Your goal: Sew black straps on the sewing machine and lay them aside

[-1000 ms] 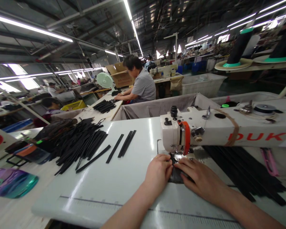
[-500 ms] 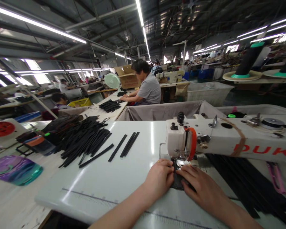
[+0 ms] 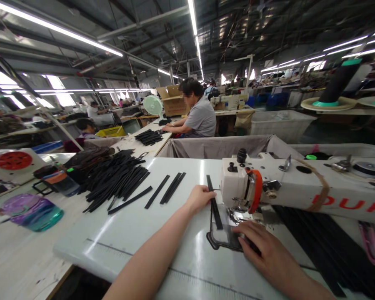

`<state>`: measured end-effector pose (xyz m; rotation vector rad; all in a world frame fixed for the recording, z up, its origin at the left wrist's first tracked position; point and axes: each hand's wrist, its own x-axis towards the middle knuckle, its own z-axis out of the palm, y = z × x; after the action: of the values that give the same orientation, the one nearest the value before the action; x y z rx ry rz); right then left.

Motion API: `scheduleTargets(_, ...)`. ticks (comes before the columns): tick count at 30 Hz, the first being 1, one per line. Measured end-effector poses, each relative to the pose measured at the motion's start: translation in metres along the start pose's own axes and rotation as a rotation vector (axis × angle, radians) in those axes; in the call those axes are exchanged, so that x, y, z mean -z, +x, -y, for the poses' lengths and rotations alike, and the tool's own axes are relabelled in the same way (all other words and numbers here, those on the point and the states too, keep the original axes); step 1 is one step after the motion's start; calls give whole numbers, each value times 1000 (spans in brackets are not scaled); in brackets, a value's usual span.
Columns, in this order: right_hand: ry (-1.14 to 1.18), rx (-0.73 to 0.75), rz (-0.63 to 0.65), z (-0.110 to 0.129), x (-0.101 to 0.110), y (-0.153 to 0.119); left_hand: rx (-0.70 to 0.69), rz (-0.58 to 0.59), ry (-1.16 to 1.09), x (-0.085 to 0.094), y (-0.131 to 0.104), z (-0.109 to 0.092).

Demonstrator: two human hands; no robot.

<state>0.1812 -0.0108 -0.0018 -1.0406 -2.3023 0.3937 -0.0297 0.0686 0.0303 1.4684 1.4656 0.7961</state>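
In the head view my left hand [image 3: 201, 198] is closed on a narrow black fabric strip [image 3: 214, 204], left of the sewing machine's head [image 3: 236, 183]. The strip lies slanted, its near end over the plate below the needle area. My right hand [image 3: 262, 246] rests at the front of the machine bed, fingers curled over something dark that I cannot make out. An orange guard [image 3: 254, 191] sits on the machine head above this hand. Several black strips [image 3: 173, 188] lie on the pale tabletop [image 3: 125, 233], left of my left hand.
A heap of black strips [image 3: 115, 179] covers the table's left side. Beyond it stand a lidded mug [image 3: 64, 183] and a purple-teal container [image 3: 33, 212]. Long black pieces [image 3: 312, 246] and pink-handled snips [image 3: 370, 243] lie at right. A co-worker [image 3: 200, 112] sits ahead.
My left hand has moved away from the needle area, up and left, and now holds a black strip there. My right hand stays by the machine bed. The view has shifted slightly.
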Motion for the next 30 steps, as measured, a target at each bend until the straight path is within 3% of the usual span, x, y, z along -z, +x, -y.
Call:
scheduleTargets(3, 347, -272, 165, 16, 6, 2, 41, 208, -210, 10, -38, 7)
scheduleTargets(4, 454, -309, 248, 21, 8, 2, 48, 305, -394, 10, -50, 9)
scheduleTargets(7, 679, -305, 445, 33, 13, -1, 34, 495, -717, 6, -76, 8)
scheduleTargets(12, 741, -342, 498, 35, 19, -9, -38, 684, -821, 3, -85, 3)
scheduleTargets(20, 634, -281, 542, 33, 20, -12, -37, 761, -846, 4, -89, 0)
scheduleTargets(30, 575, -350, 544, 35, 26, -13, -6, 792, -858, 2, -90, 3)
